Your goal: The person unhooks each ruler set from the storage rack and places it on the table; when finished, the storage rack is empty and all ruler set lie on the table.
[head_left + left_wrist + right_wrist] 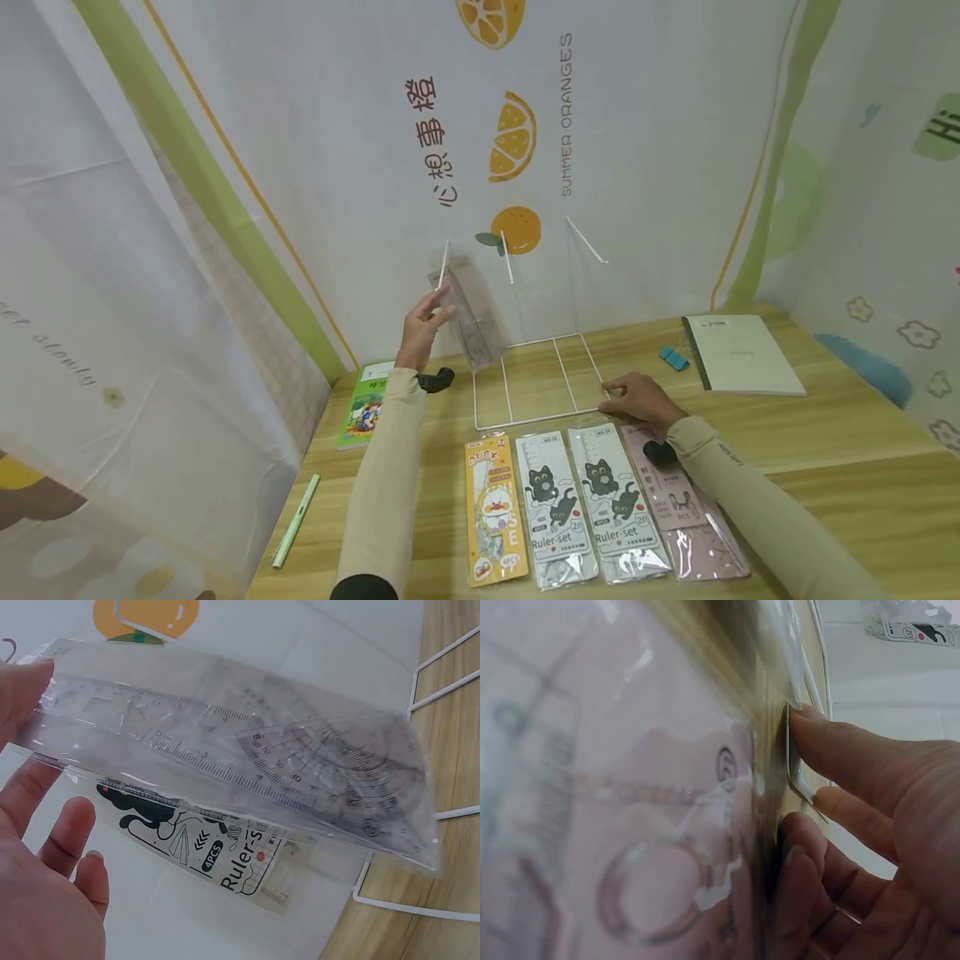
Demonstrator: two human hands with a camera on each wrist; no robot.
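Note:
In the head view my left hand (422,329) is raised by the left hook of a white wire display rack (543,422). Its thumb and fingers pinch the top end of a clear ruler set pack (180,727), with a ruler and a protractor inside. Behind that pack, in the left wrist view, a ruler set card with a black cat (217,862) shows; how it is held up is hidden. Down at the rack base's front right corner, my right hand (641,400) grips the wire between thumb and finger (855,817).
Several stationery packs lie in front of the rack, among them an orange duck pack (497,512) and a pink pack (701,533). A green book (366,408) and a light green pen (296,521) are at left. Blue clips (673,358) and a notebook (746,354) are at right.

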